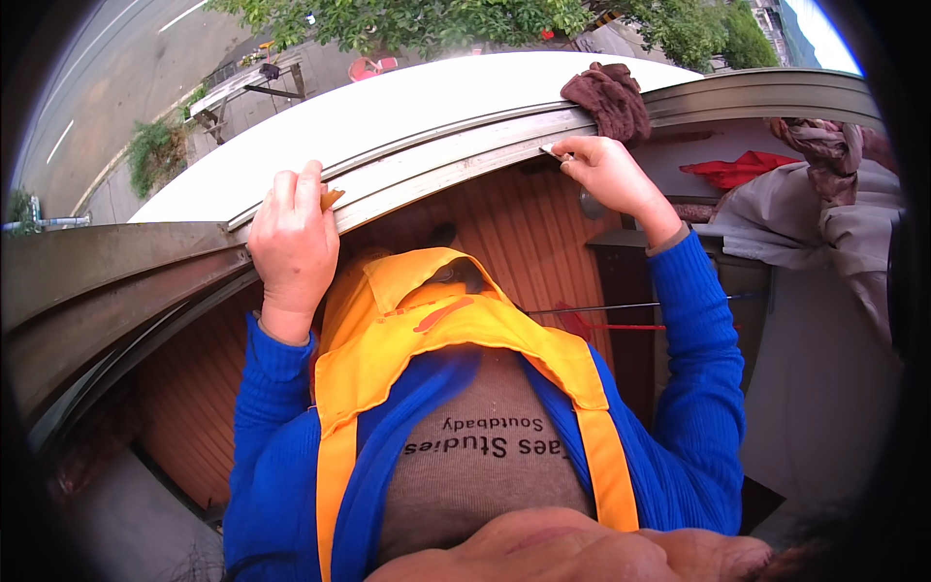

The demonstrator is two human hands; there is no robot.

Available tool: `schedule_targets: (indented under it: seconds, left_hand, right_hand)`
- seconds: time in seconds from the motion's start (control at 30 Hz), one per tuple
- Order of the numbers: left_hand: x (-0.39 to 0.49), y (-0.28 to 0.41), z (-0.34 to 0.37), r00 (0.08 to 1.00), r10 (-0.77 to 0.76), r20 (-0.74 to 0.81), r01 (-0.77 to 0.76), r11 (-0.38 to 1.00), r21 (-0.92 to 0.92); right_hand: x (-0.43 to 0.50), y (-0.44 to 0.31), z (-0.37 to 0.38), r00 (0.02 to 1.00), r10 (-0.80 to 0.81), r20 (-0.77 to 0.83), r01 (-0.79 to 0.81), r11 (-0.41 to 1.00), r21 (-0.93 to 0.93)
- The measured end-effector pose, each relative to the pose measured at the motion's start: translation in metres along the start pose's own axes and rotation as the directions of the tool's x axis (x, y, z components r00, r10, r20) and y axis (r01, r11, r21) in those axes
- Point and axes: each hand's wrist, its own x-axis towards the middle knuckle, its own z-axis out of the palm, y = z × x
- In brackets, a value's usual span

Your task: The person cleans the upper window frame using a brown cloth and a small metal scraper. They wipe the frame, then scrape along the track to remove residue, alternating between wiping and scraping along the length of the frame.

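Note:
A metal sliding-window track (451, 156) runs across in front of me at the open window. My left hand (294, 233) is at its left part, fingers curled around a small yellowish-brown object (332, 199) whose kind I cannot tell. Near the track's right part, my right hand (600, 167) pinches a small thin pale piece (550, 151), its tip at the track's inner edge. Just beyond that hand, a crumpled dark maroon cloth (609, 102) lies over the track and frame. I wear a yellow apron (451, 320) over blue sleeves.
Outside the window is a white ledge (436, 94), with trees (407, 22), a bench (240, 87) and a road far below. Window frames stand left (124, 269) and right (756, 94). A knotted curtain (836, 196) and red cloth (738, 169) are at right, above a wood-look floor (509, 233).

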Motion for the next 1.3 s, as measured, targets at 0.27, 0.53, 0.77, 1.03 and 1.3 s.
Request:
schedule_targets:
  seconds: [0.27,0.53,0.77,1.03,1.3]
  left_hand:
    - [0.0,0.001,0.0,0.999,-0.026,0.018,0.027,0.999,-0.034]
    - [0.001,0.0,0.0,1.0,-0.002,-0.002,0.002,1.0,-0.015]
    - [0.0,0.0,-0.001,1.0,0.001,-0.008,-0.001,1.0,-0.023]
    - [-0.001,0.0,-0.002,0.999,-0.044,0.03,0.045,0.998,-0.05]
    - [-0.001,-0.001,-0.003,0.999,-0.03,0.018,0.032,0.997,-0.069]
  right_hand:
    - [0.002,-0.004,0.002,0.992,-0.125,-0.03,0.125,0.992,0.007]
    - [-0.003,-0.01,0.015,0.985,-0.16,-0.062,0.158,0.986,-0.047]
    - [-0.005,-0.025,0.018,0.989,-0.138,-0.046,0.134,0.988,-0.08]
    - [-0.005,-0.031,0.017,0.988,-0.145,-0.046,0.141,0.986,-0.084]
    - [-0.007,-0.044,0.024,0.908,-0.418,0.015,0.418,0.907,-0.052]
